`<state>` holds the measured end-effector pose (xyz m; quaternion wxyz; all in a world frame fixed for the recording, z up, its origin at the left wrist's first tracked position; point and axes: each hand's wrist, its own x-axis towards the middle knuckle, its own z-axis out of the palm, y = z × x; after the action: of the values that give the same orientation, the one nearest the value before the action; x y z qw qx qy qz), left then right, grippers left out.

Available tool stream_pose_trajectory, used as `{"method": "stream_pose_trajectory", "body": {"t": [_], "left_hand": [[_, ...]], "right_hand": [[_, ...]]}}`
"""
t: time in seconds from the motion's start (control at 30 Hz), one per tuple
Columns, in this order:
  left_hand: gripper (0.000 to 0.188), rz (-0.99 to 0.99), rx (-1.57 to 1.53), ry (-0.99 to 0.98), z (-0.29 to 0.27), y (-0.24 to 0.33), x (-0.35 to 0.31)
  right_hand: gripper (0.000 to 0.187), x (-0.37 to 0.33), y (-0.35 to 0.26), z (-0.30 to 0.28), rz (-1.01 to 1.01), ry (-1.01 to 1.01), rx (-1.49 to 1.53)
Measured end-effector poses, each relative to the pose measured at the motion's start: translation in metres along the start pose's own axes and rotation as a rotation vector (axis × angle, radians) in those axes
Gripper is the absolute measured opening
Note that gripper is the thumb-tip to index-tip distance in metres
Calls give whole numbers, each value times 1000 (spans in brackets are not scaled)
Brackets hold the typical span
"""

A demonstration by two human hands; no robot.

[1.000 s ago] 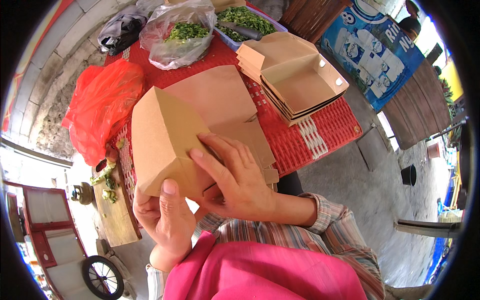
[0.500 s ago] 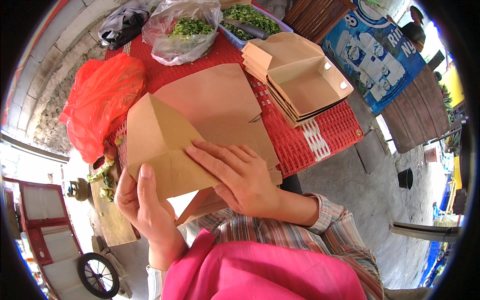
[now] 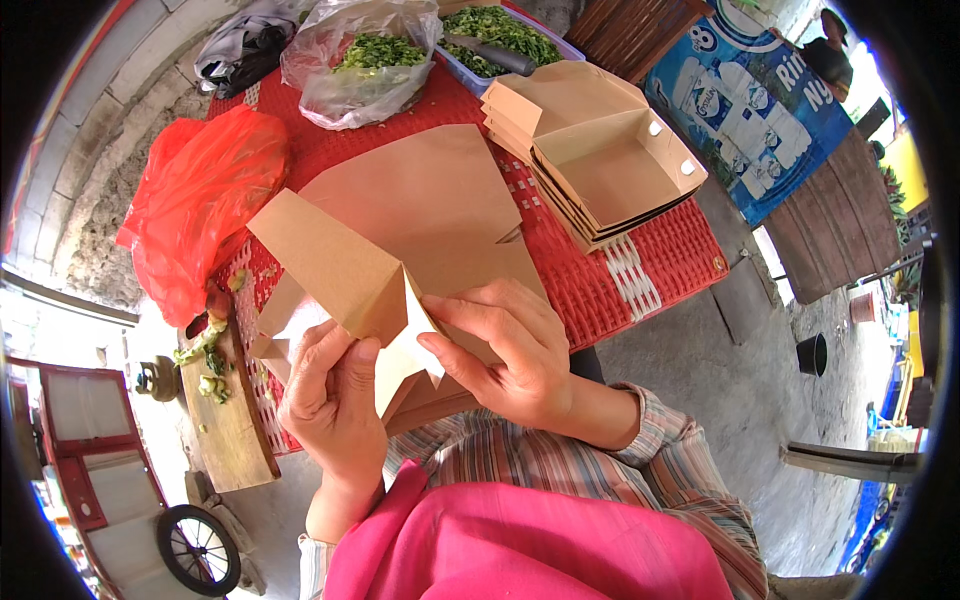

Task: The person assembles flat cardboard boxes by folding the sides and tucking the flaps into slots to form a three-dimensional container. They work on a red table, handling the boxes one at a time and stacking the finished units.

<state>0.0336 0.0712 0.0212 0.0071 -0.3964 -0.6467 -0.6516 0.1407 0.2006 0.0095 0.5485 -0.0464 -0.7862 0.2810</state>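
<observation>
A brown cardboard food box (image 3: 330,255), partly folded, is held up between my two hands in front of my lap. My left hand (image 3: 335,400) pinches its near corner, thumb and fingers pressed on the board. Farther right, my right hand (image 3: 510,350) grips a flap at the corner, where the pale inner side shows. Flat brown box blanks (image 3: 420,190) lie under and beyond the held box on the red woven table (image 3: 630,265). To the far right stands a stack of folded open boxes (image 3: 620,175), nested in each other.
A red plastic bag (image 3: 205,200) lies at the left. Behind are a clear bag of chopped greens (image 3: 365,75) and a tub of greens (image 3: 505,40) with a knife (image 3: 490,55) across it. Vegetable scraps (image 3: 212,365) lie on a wooden board (image 3: 225,440).
The box has been turned and bent at a corner, so its pale inner side shows. My left hand has moved right, and my right hand has shifted from its flat face to a corner flap.
</observation>
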Motion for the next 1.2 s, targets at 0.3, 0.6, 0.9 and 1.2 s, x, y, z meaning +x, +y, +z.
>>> {"method": "stream_pose_trajectory", "body": {"t": [0.3,0.6,0.9,1.2], "left_hand": [[13,-200,-262,-30,1,-7,-2],[17,-147,-193,-102,-1,-14,-3],[12,-120,-31,-131,2,-2,2],[8,57,40,-85,8,3,-2]], "right_hand": [[13,-3,-8,-1,179,-62,202],[12,-1,-11,0,207,-68,167],[17,0,-6,-2,159,-107,146],[21,-1,-10,-4,179,-36,213]]}}
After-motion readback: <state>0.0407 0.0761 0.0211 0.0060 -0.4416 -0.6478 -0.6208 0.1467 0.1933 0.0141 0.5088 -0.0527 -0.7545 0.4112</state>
